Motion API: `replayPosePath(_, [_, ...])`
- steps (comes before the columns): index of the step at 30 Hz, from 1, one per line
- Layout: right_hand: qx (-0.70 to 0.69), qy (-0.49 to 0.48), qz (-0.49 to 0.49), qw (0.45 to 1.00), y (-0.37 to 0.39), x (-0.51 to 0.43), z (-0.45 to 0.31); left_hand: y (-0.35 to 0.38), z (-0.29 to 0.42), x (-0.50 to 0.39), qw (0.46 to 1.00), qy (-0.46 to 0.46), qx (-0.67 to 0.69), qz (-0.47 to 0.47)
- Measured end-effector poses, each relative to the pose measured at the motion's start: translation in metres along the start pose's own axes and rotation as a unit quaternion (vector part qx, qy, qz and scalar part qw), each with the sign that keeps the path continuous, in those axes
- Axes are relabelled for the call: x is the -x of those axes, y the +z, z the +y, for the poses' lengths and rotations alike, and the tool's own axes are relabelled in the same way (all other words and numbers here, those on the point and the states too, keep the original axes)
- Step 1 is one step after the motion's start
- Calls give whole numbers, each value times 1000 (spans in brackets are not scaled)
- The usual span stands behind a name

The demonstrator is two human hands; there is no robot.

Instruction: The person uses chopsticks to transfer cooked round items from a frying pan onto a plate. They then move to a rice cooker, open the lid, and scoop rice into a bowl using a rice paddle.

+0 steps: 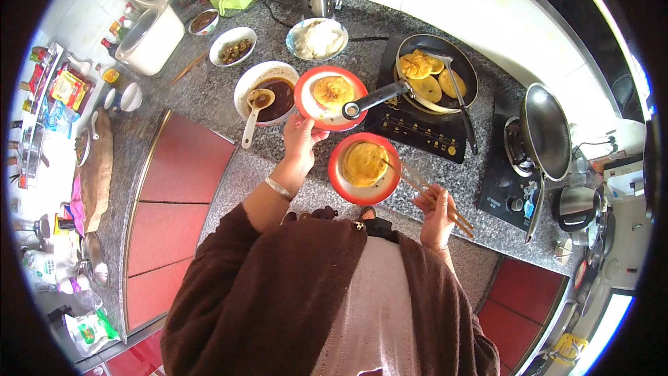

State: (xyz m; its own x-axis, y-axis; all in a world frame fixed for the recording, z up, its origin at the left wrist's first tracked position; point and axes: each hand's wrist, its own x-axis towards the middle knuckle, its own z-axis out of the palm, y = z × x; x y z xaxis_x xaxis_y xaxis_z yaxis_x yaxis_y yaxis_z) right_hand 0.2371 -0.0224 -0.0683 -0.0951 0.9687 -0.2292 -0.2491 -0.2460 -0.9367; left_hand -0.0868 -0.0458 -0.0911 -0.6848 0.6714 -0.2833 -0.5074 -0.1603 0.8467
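My left hand grips the near rim of a red-rimmed plate, thumb on top. A round golden pancake lies on it. In my right hand is a pair of wooden chopsticks, their tips at the right edge of the pancakes on a second red-rimmed plate. That plate sits nearer my body, at the counter's front edge. Above the first plate's right side passes the black handle of a frying pan, which contains several golden pancakes and a spatula.
The pan rests on a black induction cooktop. Left of the plates stands a bowl of dark sauce with a ladle. Behind are a rice bowl and a utensil holder. A wok leans over the gas burner at right.
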Motion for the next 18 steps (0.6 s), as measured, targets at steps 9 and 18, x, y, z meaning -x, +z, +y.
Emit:
replayPosePath(9, [8,-60,-20,998,4,23,-17,-63,34,94,999,-6,-54,6])
replayPosePath(18, [27,-46,-239,969,39,49,-30,-68,55,142,990,-61,-120,-42])
